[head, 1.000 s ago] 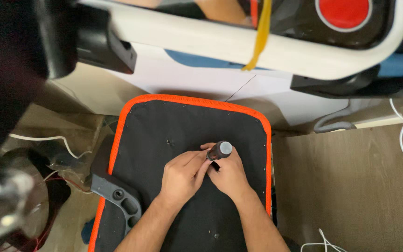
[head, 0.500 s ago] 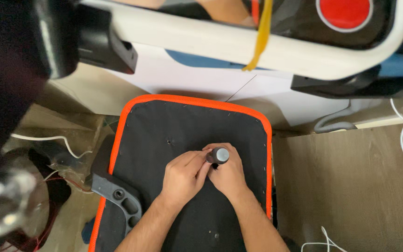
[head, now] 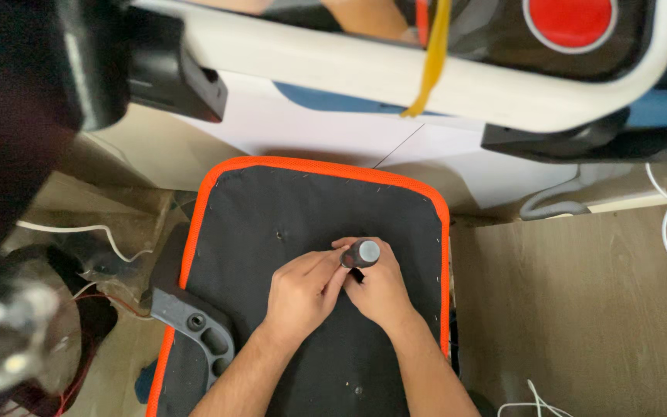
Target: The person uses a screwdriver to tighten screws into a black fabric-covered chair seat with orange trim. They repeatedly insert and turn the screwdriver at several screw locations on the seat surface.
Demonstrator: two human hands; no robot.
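Your right hand (head: 380,289) is wrapped around a dark screwdriver handle (head: 360,253), standing nearly upright so its grey butt end faces the camera, and your left hand (head: 303,292) pinches in at the shaft just below it, likely to steady the tip, which is hidden, on the black underside of the orange-edged seat panel (head: 287,208). Both hands sit right of the panel's centre, well inside the orange piping, with bare black surface open towards you and ahead. The grey armrest bracket (head: 194,320) lies at the left edge, clear of your forearm. Wood floor (head: 580,309) is open to the right; a white frame (head: 426,73) crosses beyond.
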